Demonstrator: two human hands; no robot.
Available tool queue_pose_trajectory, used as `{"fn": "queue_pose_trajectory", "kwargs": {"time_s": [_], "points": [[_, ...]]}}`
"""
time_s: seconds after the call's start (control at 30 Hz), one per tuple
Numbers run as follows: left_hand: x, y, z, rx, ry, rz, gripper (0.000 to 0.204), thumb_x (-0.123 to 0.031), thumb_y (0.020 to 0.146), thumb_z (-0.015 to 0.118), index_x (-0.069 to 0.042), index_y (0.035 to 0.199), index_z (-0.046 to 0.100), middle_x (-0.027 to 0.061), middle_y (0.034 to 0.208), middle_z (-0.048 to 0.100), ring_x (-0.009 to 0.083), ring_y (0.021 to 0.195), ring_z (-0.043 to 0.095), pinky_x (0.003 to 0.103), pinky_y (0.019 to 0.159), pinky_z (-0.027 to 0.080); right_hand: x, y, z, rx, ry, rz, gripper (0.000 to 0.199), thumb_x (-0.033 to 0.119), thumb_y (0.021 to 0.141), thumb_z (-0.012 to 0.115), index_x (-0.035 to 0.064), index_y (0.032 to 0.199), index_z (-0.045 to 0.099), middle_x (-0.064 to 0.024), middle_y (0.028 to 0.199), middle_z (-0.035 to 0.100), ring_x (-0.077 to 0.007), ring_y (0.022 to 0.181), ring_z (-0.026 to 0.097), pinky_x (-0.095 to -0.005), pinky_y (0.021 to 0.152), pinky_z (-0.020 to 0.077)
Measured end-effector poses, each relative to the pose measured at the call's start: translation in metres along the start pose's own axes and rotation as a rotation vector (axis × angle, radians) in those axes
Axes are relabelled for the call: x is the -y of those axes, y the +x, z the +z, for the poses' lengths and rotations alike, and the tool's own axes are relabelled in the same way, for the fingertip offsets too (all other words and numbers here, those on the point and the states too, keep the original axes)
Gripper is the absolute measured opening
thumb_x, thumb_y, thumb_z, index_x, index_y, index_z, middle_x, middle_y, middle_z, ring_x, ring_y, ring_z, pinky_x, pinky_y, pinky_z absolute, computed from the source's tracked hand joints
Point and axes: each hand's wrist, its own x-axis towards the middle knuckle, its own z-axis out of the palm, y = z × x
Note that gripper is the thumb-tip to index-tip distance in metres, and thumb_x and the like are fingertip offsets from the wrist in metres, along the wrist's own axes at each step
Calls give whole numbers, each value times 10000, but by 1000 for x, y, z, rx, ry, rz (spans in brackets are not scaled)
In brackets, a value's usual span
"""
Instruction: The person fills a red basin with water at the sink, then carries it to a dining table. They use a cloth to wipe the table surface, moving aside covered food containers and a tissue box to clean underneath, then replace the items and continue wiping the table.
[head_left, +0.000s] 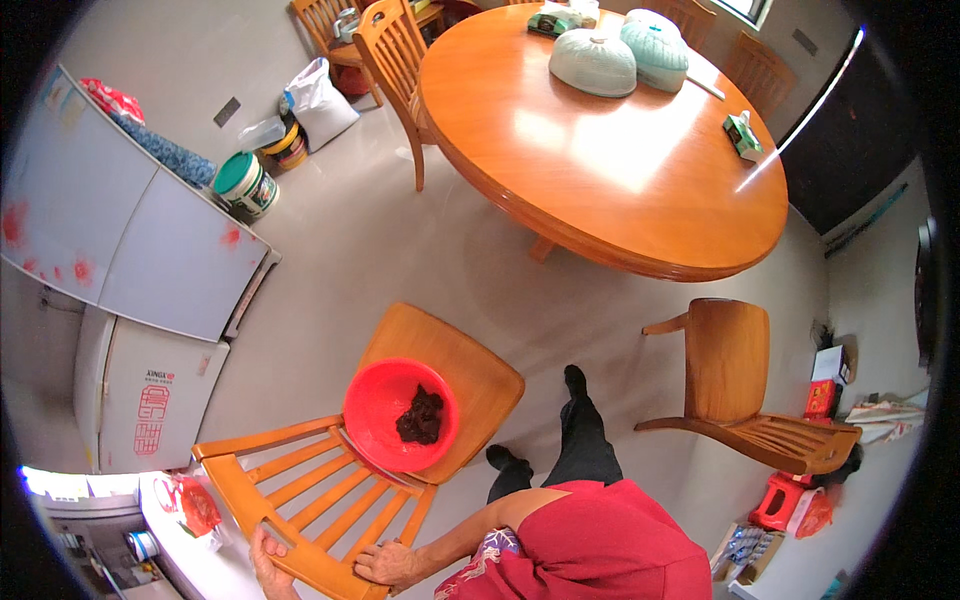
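Note:
Below me stands a wooden chair [478,385] with a slatted back, its top rail nearest to me. My left hand [268,566] is closed round the left part of that rail, near a cut-out slot. Further right, my right hand [389,566] grips the same rail, fingers bent over its edge. On the chair seat, against the slats, sits a red plastic basin [372,432]. Inside it lies a dark, wet-looking clump [421,415] whose kind I cannot make out.
A round wooden table [600,200] with two domed food covers [594,64] stands ahead. Another chair [728,360] is at the right. Along the left are a fridge [160,255], a large box [155,390], a lidded bucket [246,187] and a white sack [322,105].

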Motion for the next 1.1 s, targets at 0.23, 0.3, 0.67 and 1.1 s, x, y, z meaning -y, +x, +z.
{"fn": "queue_pose_trajectory", "kwargs": {"time_s": [0.23, 0.3, 0.67, 1.1], "points": [[3, 8, -42, -194, 55, 0, 255, -297, 888, 672, -163, 747, 507, -60, 487, 351, 88, 407, 347, 237, 390, 337, -32, -10, -57, 96, 370, 0, 570, 211, 714, 710, 82, 1210, 461, -170, 1070, 578, -375, 1020, 561, -447, 779, 514], [1, 0, -41, -226, 67, 3, 275, -306, 886, 674, -165, 734, 494, -66, 471, 344, 89, 394, 347, 242, 379, 337, -40, -32, -123, 141, 448, 223, 596, 198, 725, 697, 82, 1253, 446, -177, 1083, 590, -383, 1044, 554, -450, 803, 500], [-5, 14, -11, -555, 852, 968, 349, -202, 908, 649, -15, 1193, 576, 108, 1088, 561, 173, 909, 551, 283, 792, 476, -132, -277, -443, -1056, -990, 700, 400, 116, 791, 656, 107, 1179, 557, -75, 1188, 592, -271, 1195, 499, -467, 927, 335], [207, 12, 613, 218, 919, 1107, 326, -89, 782, 714, -58, 1085, 597, 133, 1158, 482, 297, 1122, 485, 414, 974, 407, -218, -415, -478, -679, -979, 752, 445, 316, 808, 666, 110, 1189, 568, -60, 1350, 484, -273, 1230, 434, -454, 857, 352]]}}
